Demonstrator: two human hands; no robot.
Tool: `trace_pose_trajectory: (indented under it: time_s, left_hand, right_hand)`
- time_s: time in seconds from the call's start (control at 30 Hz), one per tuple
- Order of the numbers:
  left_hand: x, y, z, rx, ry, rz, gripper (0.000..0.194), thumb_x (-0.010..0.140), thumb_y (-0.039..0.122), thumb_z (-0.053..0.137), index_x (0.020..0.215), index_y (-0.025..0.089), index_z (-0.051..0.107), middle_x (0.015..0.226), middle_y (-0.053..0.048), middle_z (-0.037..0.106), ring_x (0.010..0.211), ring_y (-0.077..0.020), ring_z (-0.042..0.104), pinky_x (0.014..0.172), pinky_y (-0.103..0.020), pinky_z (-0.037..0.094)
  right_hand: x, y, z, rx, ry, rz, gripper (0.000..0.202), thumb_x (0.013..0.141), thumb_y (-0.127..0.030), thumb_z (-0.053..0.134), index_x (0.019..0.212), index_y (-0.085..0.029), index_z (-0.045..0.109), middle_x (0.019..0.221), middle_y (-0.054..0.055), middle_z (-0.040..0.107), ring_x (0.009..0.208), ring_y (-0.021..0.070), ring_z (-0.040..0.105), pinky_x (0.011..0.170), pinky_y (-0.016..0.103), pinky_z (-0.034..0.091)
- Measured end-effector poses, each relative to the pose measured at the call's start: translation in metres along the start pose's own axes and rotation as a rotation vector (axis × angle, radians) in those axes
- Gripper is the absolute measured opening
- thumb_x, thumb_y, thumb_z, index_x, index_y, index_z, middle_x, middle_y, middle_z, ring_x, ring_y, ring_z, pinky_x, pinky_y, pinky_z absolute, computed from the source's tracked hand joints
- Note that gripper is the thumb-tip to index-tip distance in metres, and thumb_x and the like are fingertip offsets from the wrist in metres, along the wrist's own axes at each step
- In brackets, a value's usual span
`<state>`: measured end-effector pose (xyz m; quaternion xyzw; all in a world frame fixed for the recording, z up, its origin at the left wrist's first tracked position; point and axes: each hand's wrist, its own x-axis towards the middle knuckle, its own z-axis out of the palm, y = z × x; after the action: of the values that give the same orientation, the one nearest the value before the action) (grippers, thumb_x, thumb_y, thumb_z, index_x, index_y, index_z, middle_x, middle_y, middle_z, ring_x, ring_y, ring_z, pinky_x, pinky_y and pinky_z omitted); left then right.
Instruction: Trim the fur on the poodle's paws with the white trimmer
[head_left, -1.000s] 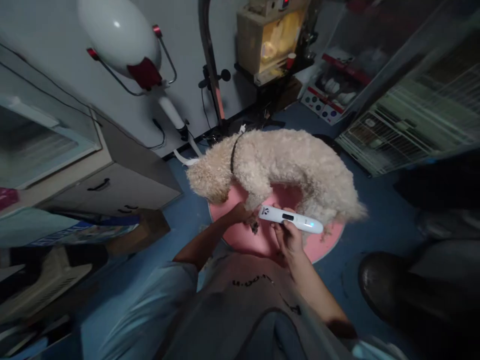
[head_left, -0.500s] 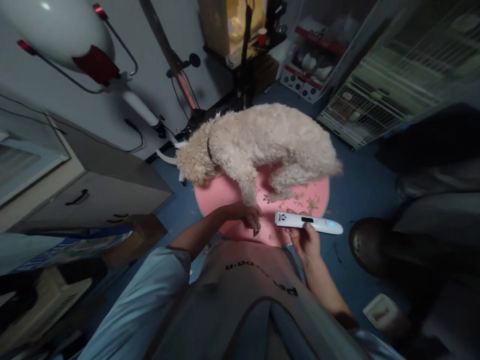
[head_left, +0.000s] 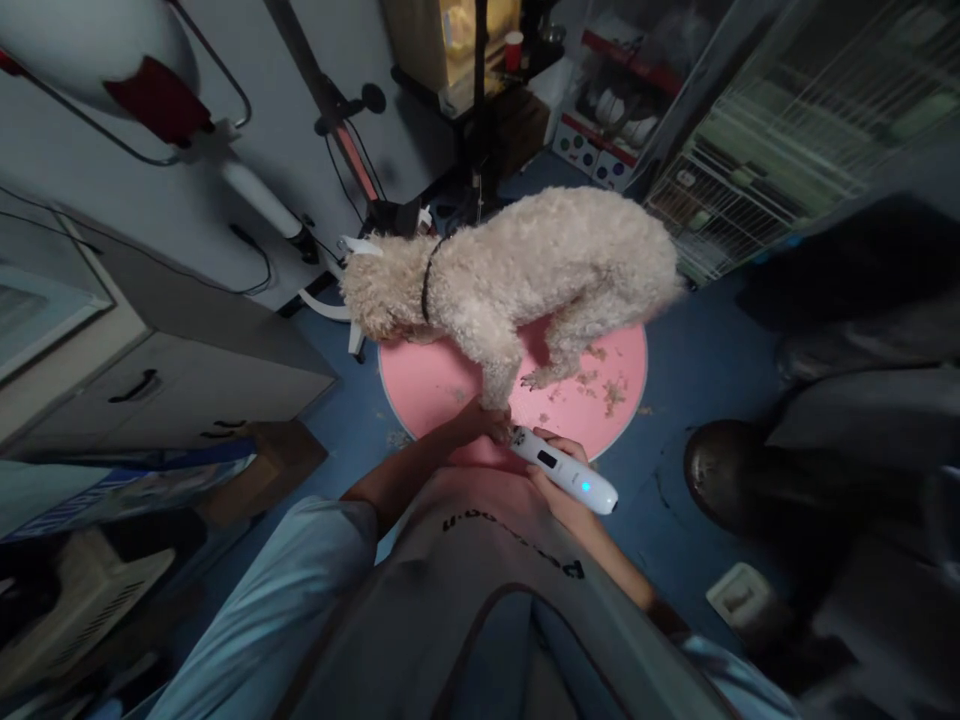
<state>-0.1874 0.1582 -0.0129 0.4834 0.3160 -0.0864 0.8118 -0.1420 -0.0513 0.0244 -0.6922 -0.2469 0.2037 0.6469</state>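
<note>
A curly cream-coloured dog [head_left: 555,250] with a dark collar [head_left: 427,285] is on a round pink table [head_left: 427,385], its head toward the left. My left hand [head_left: 484,420] is closed around the dog's front leg near the paw, at the table's near edge. In my right hand [head_left: 559,470] is a white clipper [head_left: 570,470] with a blue light. The clipper's head touches or nearly touches the held paw, which is mostly hidden. Cut hair [head_left: 611,395] lies on the right part of the table.
A white dryer [head_left: 105,60] on an arm hangs at the upper left, above a grey cabinet [head_left: 187,385]. Wire cages [head_left: 735,210] stand at the upper right. A dark round stool [head_left: 720,475] is right of the table, with a white box [head_left: 742,595] on the floor below it.
My right hand has moved left with the clipper, whose head now points up-left at the held paw. The dog's head sits slightly further left in view, and the camera view has shifted.
</note>
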Motion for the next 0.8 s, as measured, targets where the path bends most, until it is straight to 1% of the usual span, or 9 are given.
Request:
trace_pose_trajectory:
  time_s: [0.13,0.23,0.4,0.57,0.6,0.7,0.73,0.77,0.8]
  left_hand:
    - [-0.003,0.002,0.004,0.0,0.061,-0.01,0.011,0.072,0.009,0.067,0.066,0.013,0.059,0.05,0.0,0.061,0.042,-0.0121,0.057,0.048,-0.025,0.048]
    - [-0.004,0.003,0.003,0.004,0.073,0.009,0.012,0.069,0.009,0.072,0.066,0.012,0.061,0.05,0.001,0.06,0.044,-0.0113,0.056,0.048,-0.025,0.047]
    - [-0.007,0.002,0.004,0.029,0.098,0.059,0.011,0.067,0.004,0.066,0.061,0.012,0.061,0.05,0.002,0.059,0.045,-0.0092,0.054,0.048,-0.022,0.043]
    - [-0.005,-0.002,0.001,0.029,0.07,0.055,0.013,0.068,0.012,0.069,0.06,0.013,0.06,0.049,0.001,0.058,0.042,-0.0104,0.054,0.045,-0.023,0.042]
    - [-0.005,-0.001,-0.001,0.027,0.067,0.064,0.013,0.067,0.012,0.07,0.059,0.013,0.059,0.048,0.002,0.058,0.042,-0.01,0.053,0.045,-0.022,0.042]
    - [-0.004,0.008,-0.005,0.015,0.069,0.092,0.013,0.064,0.013,0.07,0.061,0.014,0.058,0.05,0.003,0.057,0.044,-0.009,0.053,0.046,-0.022,0.042]
    - [-0.004,0.013,-0.005,0.016,0.059,0.101,0.013,0.064,0.014,0.07,0.061,0.015,0.057,0.05,0.003,0.057,0.044,-0.0092,0.053,0.046,-0.022,0.042]
    - [-0.004,0.017,-0.004,0.022,0.041,0.109,0.015,0.065,0.016,0.071,0.061,0.015,0.057,0.05,0.003,0.057,0.044,-0.0095,0.052,0.046,-0.023,0.043]
    - [-0.005,0.021,-0.003,0.03,0.02,0.116,0.016,0.065,0.018,0.072,0.061,0.015,0.056,0.05,0.003,0.057,0.044,-0.0099,0.052,0.046,-0.024,0.043]
  right_hand:
    - [0.004,-0.006,-0.001,-0.136,-0.175,-0.203,0.039,0.083,-0.021,0.078,0.117,-0.028,0.059,0.133,0.014,0.072,0.124,0.0281,0.071,0.101,0.046,0.059]
    - [0.005,-0.008,-0.002,-0.174,-0.195,-0.273,0.038,0.084,-0.02,0.076,0.117,-0.028,0.059,0.133,0.014,0.072,0.124,0.0279,0.071,0.1,0.045,0.06]
    - [0.002,-0.008,-0.001,-0.175,-0.243,-0.22,0.038,0.084,-0.022,0.076,0.118,-0.027,0.058,0.134,0.015,0.071,0.125,0.0288,0.07,0.101,0.044,0.06]
    - [0.001,-0.011,0.002,-0.13,-0.135,-0.2,0.041,0.078,-0.021,0.081,0.114,-0.029,0.063,0.13,0.011,0.073,0.12,0.028,0.073,0.101,0.045,0.059]
    - [0.002,-0.012,0.002,-0.111,-0.164,-0.159,0.039,0.078,-0.022,0.081,0.112,-0.029,0.064,0.131,0.011,0.073,0.121,0.0278,0.072,0.103,0.046,0.058]
    - [0.002,-0.014,0.001,-0.037,-0.41,-0.037,0.035,0.078,-0.027,0.081,0.111,-0.028,0.068,0.128,0.01,0.075,0.12,0.0269,0.072,0.102,0.044,0.059]
    - [0.001,-0.015,0.001,-0.012,-0.442,-0.02,0.035,0.078,-0.028,0.081,0.11,-0.028,0.068,0.125,0.01,0.076,0.118,0.0269,0.073,0.099,0.044,0.06]
    - [0.0,-0.015,0.0,0.007,-0.419,-0.02,0.035,0.077,-0.029,0.081,0.109,-0.028,0.068,0.123,0.009,0.076,0.115,0.027,0.074,0.097,0.044,0.061]
    - [-0.001,-0.015,0.0,0.019,-0.346,-0.039,0.036,0.075,-0.028,0.081,0.109,-0.029,0.067,0.121,0.009,0.077,0.113,0.0274,0.074,0.096,0.045,0.061]
